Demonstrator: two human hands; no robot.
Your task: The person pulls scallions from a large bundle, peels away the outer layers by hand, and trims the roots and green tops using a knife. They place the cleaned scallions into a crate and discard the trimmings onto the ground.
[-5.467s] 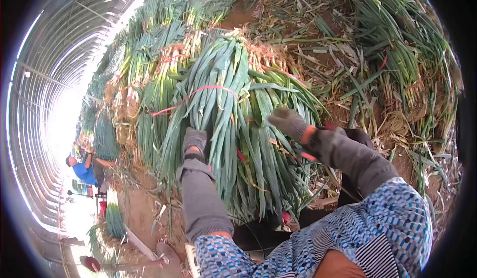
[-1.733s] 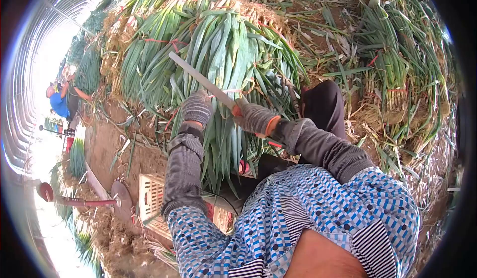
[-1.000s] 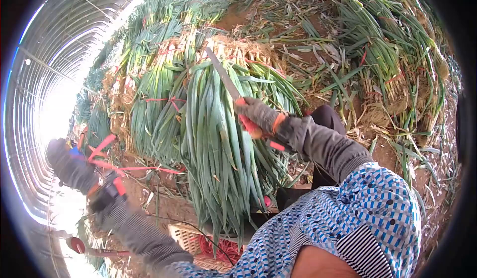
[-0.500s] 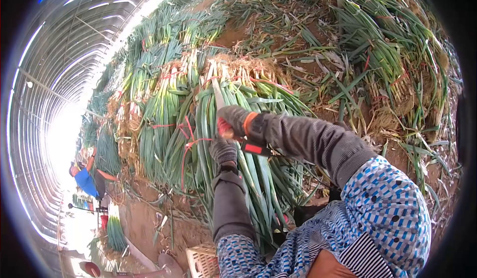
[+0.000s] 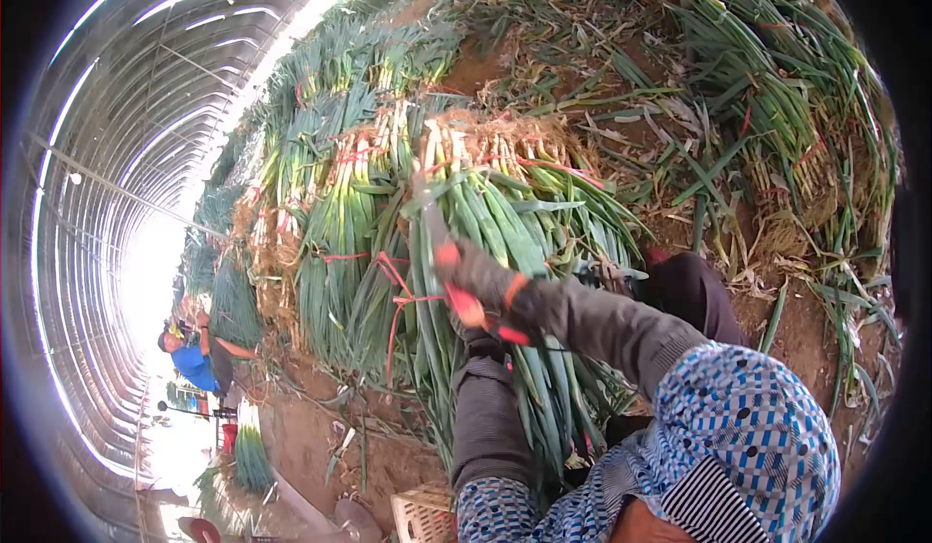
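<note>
My right hand (image 5: 476, 276), in a dark glove with red on it, grips a knife (image 5: 432, 215) whose pale blade points up toward the root ends. Motion blurs the blade. Under it lies a broad bundle of green onions (image 5: 500, 218), white stems and roots at the top and long leaves running down toward me. My left hand (image 5: 473, 331), gloved too, rests at the leaves just below the right hand. Its fingers are hidden behind the right hand and the red part there.
Tied bundles of green onions (image 5: 340, 194) lie side by side to the left, with red ties (image 5: 398, 286). More bundles (image 5: 777, 106) lie at upper right. A person in blue (image 5: 199, 361) works at far left. A plastic crate (image 5: 424, 514) stands at the bottom.
My right hand and the knife have moved down along the leaves, toward my body. The left hand has shifted down too and is now more covered. The whole view has shifted slightly.
</note>
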